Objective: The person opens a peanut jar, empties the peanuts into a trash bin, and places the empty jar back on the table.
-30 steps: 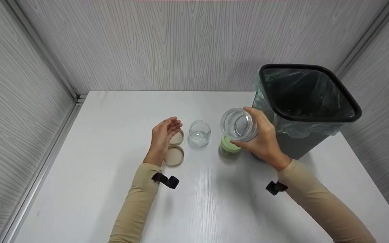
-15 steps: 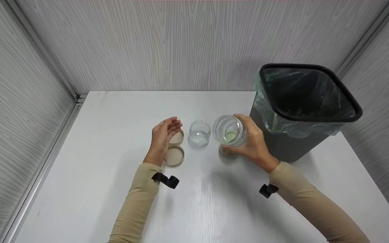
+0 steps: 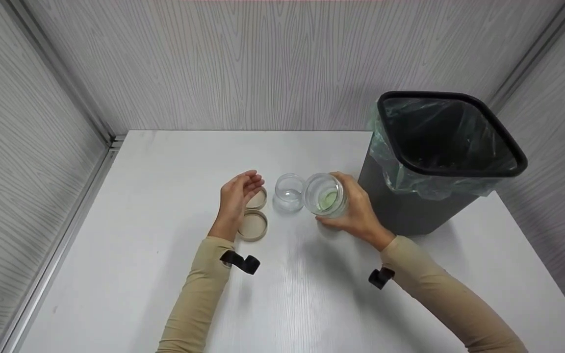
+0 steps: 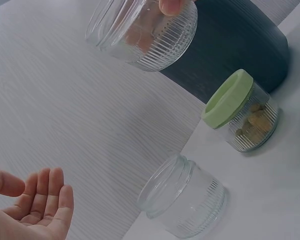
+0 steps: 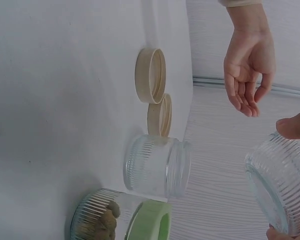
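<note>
1. Gripping an empty ribbed glass jar (image 3: 325,194) from its right side, the right hand (image 3: 356,213) has fingers and thumb curled round the jar's wall; the jar looks lifted clear of the table (image 3: 165,162), mouth tilted up toward the camera, above a green-lidded jar (image 4: 242,112) that stands in front of the bin.
2. The left hand (image 3: 237,198) holds nothing: fingers straight and relaxed, palm turned inward, it hovers over two tan lids (image 3: 254,215) near the middle of the table. The hands are well apart.
3. A second open jar (image 3: 290,192) stands upright between the two hands, just beside the held jar; whether they touch is unclear.
4. To handle this well, I judge the grip should stay firm on the ribbed wall, since smooth glass slips, and the jar should be kept away from the lidded jar beneath and the open jar beside it, so nothing gets knocked.
5. The green-lidded jar holds some brownish pieces.
6. A black bin (image 3: 447,162) with a green liner stands at the table's right edge, toward the far corner.
</note>
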